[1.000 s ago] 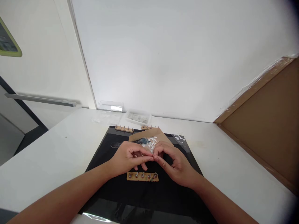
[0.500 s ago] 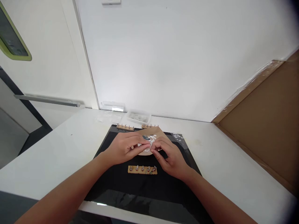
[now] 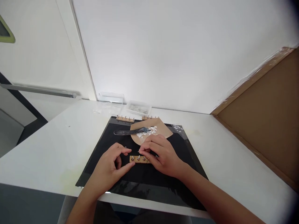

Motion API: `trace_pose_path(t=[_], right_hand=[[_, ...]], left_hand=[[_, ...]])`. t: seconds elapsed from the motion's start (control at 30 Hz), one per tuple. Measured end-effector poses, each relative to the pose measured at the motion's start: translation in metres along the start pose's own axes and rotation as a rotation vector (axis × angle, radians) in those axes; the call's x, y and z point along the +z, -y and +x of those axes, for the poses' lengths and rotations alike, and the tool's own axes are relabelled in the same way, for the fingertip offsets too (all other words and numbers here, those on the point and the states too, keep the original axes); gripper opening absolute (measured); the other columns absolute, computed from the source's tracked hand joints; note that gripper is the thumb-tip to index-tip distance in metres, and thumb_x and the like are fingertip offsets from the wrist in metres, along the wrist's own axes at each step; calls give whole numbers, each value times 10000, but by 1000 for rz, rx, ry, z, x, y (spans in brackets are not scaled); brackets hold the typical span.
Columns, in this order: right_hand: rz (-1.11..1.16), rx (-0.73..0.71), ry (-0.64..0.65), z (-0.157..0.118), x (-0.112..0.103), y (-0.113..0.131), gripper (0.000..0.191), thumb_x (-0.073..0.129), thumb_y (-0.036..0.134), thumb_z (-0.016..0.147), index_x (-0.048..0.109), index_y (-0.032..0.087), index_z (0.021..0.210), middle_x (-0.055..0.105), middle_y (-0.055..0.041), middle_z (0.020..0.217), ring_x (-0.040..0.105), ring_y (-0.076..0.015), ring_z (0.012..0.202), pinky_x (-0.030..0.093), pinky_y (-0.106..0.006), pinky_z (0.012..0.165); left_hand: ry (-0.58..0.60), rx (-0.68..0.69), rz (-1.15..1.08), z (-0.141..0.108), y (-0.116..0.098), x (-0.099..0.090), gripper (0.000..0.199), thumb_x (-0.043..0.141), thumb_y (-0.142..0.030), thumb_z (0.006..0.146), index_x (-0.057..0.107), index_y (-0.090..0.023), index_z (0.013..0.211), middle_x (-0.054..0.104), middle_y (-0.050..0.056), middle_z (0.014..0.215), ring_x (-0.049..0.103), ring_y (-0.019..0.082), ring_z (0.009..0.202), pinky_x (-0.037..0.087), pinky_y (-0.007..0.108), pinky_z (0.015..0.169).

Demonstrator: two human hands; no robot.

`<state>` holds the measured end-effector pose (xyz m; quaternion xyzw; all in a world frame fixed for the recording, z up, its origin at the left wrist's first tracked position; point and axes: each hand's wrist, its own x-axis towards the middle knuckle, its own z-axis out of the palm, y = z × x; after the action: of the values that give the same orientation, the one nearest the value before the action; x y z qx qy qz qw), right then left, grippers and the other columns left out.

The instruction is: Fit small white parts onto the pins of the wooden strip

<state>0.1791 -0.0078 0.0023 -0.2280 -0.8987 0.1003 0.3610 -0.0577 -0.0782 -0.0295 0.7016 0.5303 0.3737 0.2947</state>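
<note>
A small wooden strip (image 3: 141,161) with several upright metal pegs lies on the black mat (image 3: 140,177). My left hand (image 3: 112,163) is at its left end, thumb and forefinger spread apart with nothing visible between them; the thumb tip is close to the strip's edge. My right hand (image 3: 161,152) is over the strip's right part and hides it. Its thumb and forefinger pinch a tiny white piece (image 3: 139,151) just above the pegs. Beyond the hands, a brown paper sheet (image 3: 164,132) bears a heap of white chips (image 3: 150,131) and a dark, flat curved tool (image 3: 128,132).
Two more pegged strips, a left one (image 3: 125,119) and a right one (image 3: 147,118), lie at the mat's far edge. Behind them are a clear plastic box (image 3: 138,109) and an open lid (image 3: 111,98). White bits (image 3: 177,127) dot the mat's far right corner.
Both hands have come back from the paper to the near strip. My left hand has opened, and the dark tool on the paper is now uncovered. The camera view has shifted.
</note>
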Motion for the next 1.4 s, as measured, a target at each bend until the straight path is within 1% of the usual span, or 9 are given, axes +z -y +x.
trace_pose_path(t=[0.07, 0.13, 0.23, 0.37, 0.5, 0.7, 1.1, 1.4], right_hand=[[-36, -8, 44, 2, 4, 2, 71, 613, 202, 1045, 661, 217, 995, 713, -23, 947, 630, -164, 867, 382, -362, 806], [-58, -12, 80, 3, 8, 2, 94, 597, 209, 1056, 667, 215, 994, 714, -25, 956, 621, -159, 855, 371, -364, 815], [-56, -10, 125, 4, 13, 2, 106, 584, 216, 1063, 664, 207, 993, 703, -28, 950, 610, -158, 859, 366, -359, 822], [-55, 25, 198, 3, 17, 2, 101, 585, 226, 1066, 659, 201, 1003, 686, -29, 948, 604, -160, 867, 364, -360, 831], [-52, 54, 250, 4, 18, 1, 97, 582, 229, 1067, 659, 200, 1016, 668, -29, 936, 591, -161, 849, 364, -356, 816], [-24, 55, 255, 5, 17, 3, 64, 603, 215, 1056, 658, 207, 1024, 672, -31, 939, 608, -169, 856, 375, -357, 820], [-52, 29, 223, 4, 16, 2, 39, 618, 186, 1039, 652, 204, 1031, 682, -26, 935, 608, -164, 849, 386, -363, 823], [-53, 10, 254, 4, 17, 1, 46, 607, 184, 1045, 647, 206, 1047, 682, -19, 949, 611, -158, 869, 387, -362, 849]], left_hand=[[28, -26, 80, 0, -1, 5, 242, 719, -383, 956, 695, -264, 1165, 601, 0, 1053, 513, 66, 575, 458, 230, 581], [29, -31, 176, 0, -4, 8, 168, 711, -382, 964, 710, -263, 1082, 599, -12, 1008, 521, 81, 600, 440, 239, 591], [2, -33, 226, -2, -5, 11, 150, 636, -385, 1016, 711, -256, 999, 609, -18, 970, 538, 93, 625, 426, 245, 598], [-19, 21, 272, -3, -1, 14, 147, 604, -338, 1039, 707, -243, 995, 630, -10, 966, 604, 112, 702, 421, 243, 605], [-69, 83, 319, -4, 2, 17, 157, 578, -290, 1053, 707, -225, 992, 639, -2, 959, 624, 117, 720, 414, 249, 595], [-78, 92, 299, -5, 3, 18, 150, 586, -285, 1057, 728, -242, 1034, 655, -11, 955, 653, 120, 745, 453, 248, 620], [-93, 75, 273, -4, 3, 20, 148, 605, -270, 1046, 752, -253, 1035, 674, -13, 936, 667, 125, 736, 469, 249, 634], [-88, 67, 287, -4, 2, 19, 162, 603, -266, 1044, 760, -245, 1012, 678, -8, 918, 674, 127, 735, 467, 244, 626]])
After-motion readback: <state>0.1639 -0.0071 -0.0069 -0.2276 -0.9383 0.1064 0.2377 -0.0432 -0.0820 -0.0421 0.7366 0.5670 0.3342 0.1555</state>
